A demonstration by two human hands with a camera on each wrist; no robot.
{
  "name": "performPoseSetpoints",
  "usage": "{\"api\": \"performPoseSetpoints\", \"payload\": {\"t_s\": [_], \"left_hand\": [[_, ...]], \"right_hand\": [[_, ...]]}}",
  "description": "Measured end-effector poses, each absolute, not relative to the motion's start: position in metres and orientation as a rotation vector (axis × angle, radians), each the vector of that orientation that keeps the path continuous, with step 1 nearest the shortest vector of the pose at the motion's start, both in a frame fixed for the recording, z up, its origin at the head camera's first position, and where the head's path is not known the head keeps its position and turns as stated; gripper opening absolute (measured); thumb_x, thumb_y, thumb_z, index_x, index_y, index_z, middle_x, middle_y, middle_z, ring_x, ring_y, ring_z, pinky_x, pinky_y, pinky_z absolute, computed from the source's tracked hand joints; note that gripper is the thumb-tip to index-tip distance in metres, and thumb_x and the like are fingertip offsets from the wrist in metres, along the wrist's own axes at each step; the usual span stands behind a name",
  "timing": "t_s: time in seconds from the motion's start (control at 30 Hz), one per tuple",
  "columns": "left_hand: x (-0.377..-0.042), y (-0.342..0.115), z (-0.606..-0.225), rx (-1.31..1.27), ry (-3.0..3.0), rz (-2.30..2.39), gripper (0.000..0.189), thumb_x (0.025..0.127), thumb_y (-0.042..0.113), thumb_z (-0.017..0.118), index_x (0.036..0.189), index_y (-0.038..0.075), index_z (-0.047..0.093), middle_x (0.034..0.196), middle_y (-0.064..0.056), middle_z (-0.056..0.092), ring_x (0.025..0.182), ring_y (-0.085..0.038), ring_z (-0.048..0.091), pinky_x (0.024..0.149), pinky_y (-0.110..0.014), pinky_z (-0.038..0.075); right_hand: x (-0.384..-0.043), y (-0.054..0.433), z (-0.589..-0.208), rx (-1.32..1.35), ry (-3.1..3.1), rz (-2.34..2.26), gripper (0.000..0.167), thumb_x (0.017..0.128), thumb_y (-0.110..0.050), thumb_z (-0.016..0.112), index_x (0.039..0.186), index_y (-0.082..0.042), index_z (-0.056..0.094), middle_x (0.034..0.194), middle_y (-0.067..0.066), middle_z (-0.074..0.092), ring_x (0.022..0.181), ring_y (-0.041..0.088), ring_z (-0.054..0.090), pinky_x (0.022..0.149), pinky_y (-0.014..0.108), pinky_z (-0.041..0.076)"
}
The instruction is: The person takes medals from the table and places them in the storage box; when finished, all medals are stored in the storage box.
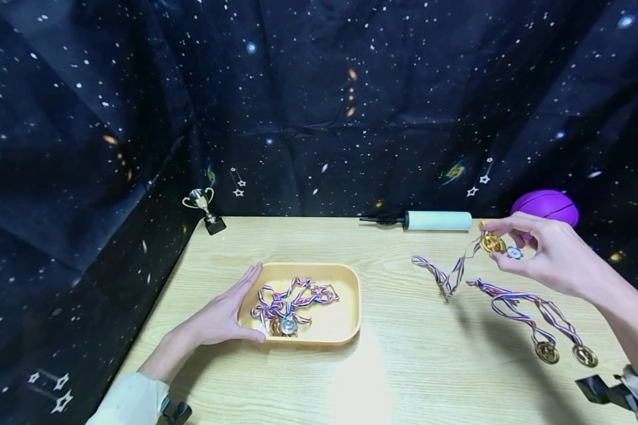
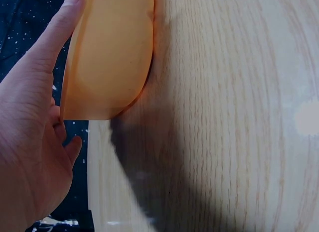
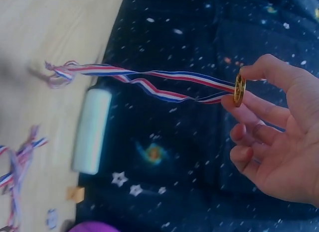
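Observation:
My left hand (image 1: 223, 316) spans the left end of a yellow-orange plastic tray (image 1: 353, 277), thumb on its near side and fingers at the far corner. In the left wrist view the thumb lies along the tray's outer wall (image 2: 114, 53). Inside lie tangled striped ribbons (image 1: 324, 292) with a silver medal (image 1: 289, 324) and a bronze-looking medal (image 1: 275, 326). My right hand (image 1: 547, 251) pinches a gold medal (image 1: 492, 242) between thumb and fingertips, above the table's right side. Its red, white and blue ribbon (image 3: 169, 85) hangs down to the tabletop.
Two gold-coloured medals (image 1: 547, 352) with ribbons lie at the right. Along the back are a pale blue hand pump (image 1: 438, 221) and a purple ball (image 1: 544, 206). A small trophy (image 1: 204, 206) stands back left. A small wooden block (image 3: 76, 193) and a small whitish-blue piece (image 1: 514, 252) lie near the ball.

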State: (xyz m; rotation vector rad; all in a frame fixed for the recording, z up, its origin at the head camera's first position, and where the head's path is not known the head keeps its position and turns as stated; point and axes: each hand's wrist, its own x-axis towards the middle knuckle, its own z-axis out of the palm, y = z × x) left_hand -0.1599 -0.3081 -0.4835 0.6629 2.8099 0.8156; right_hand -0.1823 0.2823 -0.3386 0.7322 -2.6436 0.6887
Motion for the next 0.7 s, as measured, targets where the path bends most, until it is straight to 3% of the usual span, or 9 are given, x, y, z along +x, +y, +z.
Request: {"api": "performPoseSetpoints", "payload": {"t_s": [0.27,0.5,0.7], "left_hand": [[-0.16,-0.308,-0.484,0.659,2.808,0.813,0.147,0.068,0.072,0.09,0.172,0.015,0.004,0.178,-0.009,0.002,0.163,-0.033,0.011,0.127,-0.057,0.021],[-0.16,-0.309,-0.484,0.66,2.805,0.815,0.147,0.068,0.074,0.089,0.172,0.015,0.004,0.178,-0.008,0.002,0.163,-0.032,0.01,0.128,-0.055,0.02],[-0.16,-0.309,-0.483,0.66,2.8,0.819,0.148,0.067,0.074,0.089,0.172,0.014,0.004,0.178,-0.009,0.001,0.163,-0.032,0.009,0.128,-0.055,0.019]], "right_hand": [[-0.187,0.249,-0.289,0.657,-2.695,0.848,0.044,0.082,-0.007,0.09,0.123,-0.017,0.078,0.077,0.002,0.051,0.057,0.016,0.045,0.048,0.031,0.031],[-0.189,0.221,-0.255,0.65,-2.692,0.835,0.039,0.088,-0.016,0.088,0.125,-0.02,0.078,0.089,0.005,0.058,0.069,0.019,0.05,0.056,0.027,0.034],[-0.189,0.196,-0.239,0.729,-2.701,0.903,0.038,0.09,-0.019,0.088,0.126,-0.025,0.077,0.095,0.004,0.062,0.074,0.021,0.053,0.056,0.027,0.036]]}}
